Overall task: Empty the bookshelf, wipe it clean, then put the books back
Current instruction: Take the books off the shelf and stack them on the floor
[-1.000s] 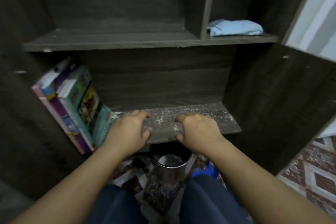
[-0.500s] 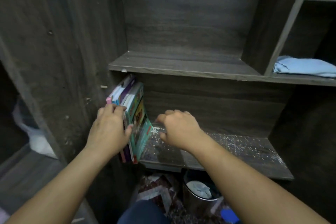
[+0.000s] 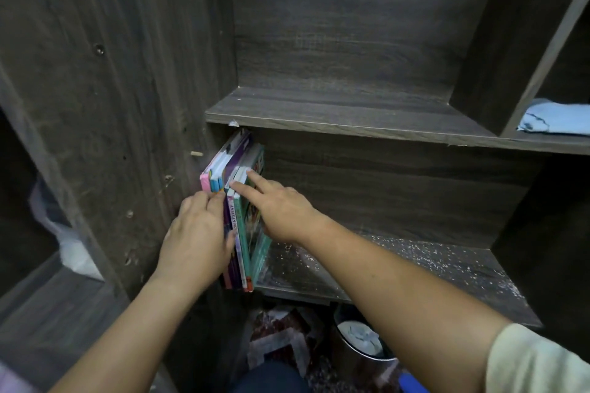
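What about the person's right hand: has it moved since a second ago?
Yes. The right hand left the front edge of the dusty lower shelf and went left to the books at its end, fingers now touching their tops.

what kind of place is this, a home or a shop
Most likely a room in a home: a dark wood-grain shelf unit holding thin colourful books, a light blue cloth in its side compartment, and a red-and-white patterned rug on the floor.
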Motion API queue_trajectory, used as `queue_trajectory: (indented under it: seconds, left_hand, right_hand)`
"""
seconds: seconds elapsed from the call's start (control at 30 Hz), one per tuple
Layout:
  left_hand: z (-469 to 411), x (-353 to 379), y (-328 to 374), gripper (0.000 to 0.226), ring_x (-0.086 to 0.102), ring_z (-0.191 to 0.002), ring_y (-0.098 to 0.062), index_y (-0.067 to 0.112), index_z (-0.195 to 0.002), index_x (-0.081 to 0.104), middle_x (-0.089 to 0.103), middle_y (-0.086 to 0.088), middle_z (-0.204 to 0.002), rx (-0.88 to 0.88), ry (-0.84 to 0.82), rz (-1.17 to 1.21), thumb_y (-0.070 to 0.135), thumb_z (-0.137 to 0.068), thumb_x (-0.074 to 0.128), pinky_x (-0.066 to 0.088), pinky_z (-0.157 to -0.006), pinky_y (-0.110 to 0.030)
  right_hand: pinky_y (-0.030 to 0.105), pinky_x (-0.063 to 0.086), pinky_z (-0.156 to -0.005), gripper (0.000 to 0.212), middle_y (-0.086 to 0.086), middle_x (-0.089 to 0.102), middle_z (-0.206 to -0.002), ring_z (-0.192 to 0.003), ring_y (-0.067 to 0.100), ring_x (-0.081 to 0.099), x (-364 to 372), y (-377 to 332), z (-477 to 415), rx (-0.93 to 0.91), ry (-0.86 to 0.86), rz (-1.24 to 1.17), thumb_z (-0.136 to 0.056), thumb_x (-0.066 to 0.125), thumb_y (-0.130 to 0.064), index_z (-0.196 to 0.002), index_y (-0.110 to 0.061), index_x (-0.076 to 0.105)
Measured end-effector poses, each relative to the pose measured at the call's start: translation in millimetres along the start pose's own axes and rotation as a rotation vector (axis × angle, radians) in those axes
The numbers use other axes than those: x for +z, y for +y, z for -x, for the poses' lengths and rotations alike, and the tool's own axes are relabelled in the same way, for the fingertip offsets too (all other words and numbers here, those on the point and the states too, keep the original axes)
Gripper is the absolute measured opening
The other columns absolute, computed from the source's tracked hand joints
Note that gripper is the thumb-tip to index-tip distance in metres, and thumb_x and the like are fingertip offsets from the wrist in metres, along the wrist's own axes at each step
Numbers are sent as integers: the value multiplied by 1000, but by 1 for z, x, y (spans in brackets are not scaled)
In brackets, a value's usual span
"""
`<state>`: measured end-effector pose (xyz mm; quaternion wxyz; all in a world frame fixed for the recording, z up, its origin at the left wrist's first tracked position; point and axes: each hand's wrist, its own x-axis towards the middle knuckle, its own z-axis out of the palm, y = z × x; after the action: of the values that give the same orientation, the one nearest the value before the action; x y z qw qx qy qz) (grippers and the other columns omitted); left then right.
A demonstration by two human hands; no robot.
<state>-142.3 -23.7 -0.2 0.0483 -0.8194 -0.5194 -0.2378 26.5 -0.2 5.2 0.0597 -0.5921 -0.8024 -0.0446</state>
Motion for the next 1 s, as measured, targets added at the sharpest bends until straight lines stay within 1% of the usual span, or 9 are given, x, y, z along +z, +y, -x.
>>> queue_trajectory:
  seconds: [0.07,0.2,0.33,0.47,0.57,0.67,0.77,0.83,1.0]
  left_hand:
    - [0,1,0,66,51,-109,-33,1,-128,55,56,-14,-112,-4,11,4,20,-70,80,49,-90,-46]
    - [1,5,0,69,52,-109,-32,-1,-126,57,58,-14,-112,7,14,-43,23,-67,82,50,-89,-44]
    - [2,8,1,66,54,-103,-31,1,-120,61,61,-13,-104,6,59,-79,26,-64,84,52,-81,-42]
    - [3,16,4,64,54,-96,-31,2,-119,62,63,-12,-103,3,78,-106,31,-65,83,51,-78,-43]
    - [8,27,8,67,54,-96,-30,4,-124,59,61,-11,-106,-33,29,-23,36,-70,81,51,-80,-43]
    - [13,37,14,69,55,-106,-27,9,-130,54,58,-8,-114,-57,-34,103,40,-74,78,49,-89,-39]
    - [12,43,28,69,56,-112,-25,16,-132,50,57,-4,-119,-50,-85,216,42,-74,77,47,-93,-37]
    - [8,43,42,66,56,-111,-22,22,-131,50,57,0,-120,-24,-98,260,42,-74,77,48,-90,-35]
    - [-9,43,72,48,63,-94,-26,26,-116,57,65,0,-103,50,-34,236,35,-74,79,53,-76,-37]
  right_hand:
    - [46,36,-106,88,9,0,-163,-143,30,23,3,1,-2,-11,31,-7,-85,60,-2,-154,-33,13]
    - [44,26,-115,66,9,9,-162,-148,28,16,3,4,-3,-73,145,-34,-84,61,0,-144,-13,36]
    - [39,24,-117,50,20,43,-145,-143,31,29,4,9,-12,-93,209,-20,-83,57,7,-130,-4,45]
    - [48,43,-103,37,14,63,-99,-105,35,59,13,18,-12,-219,315,139,-73,69,1,-109,-8,64]
    - [44,50,-96,29,7,64,-76,-78,28,66,10,31,-4,-242,455,227,-61,81,-1,-86,-11,70]
    - [40,55,-85,36,7,64,-74,-71,27,66,6,49,13,-195,558,197,-52,83,3,-83,-10,68]
    - [29,53,-56,33,6,64,-79,-72,27,65,-3,62,42,-86,587,133,-56,85,-2,-80,-11,64]
    - [30,51,-48,31,7,65,-86,-77,28,65,-12,72,65,-22,614,67,-60,83,-6,-84,-10,64]
    - [38,54,-60,29,7,65,-90,-81,29,63,-39,96,130,181,695,-71,-66,82,-9,-90,-8,65]
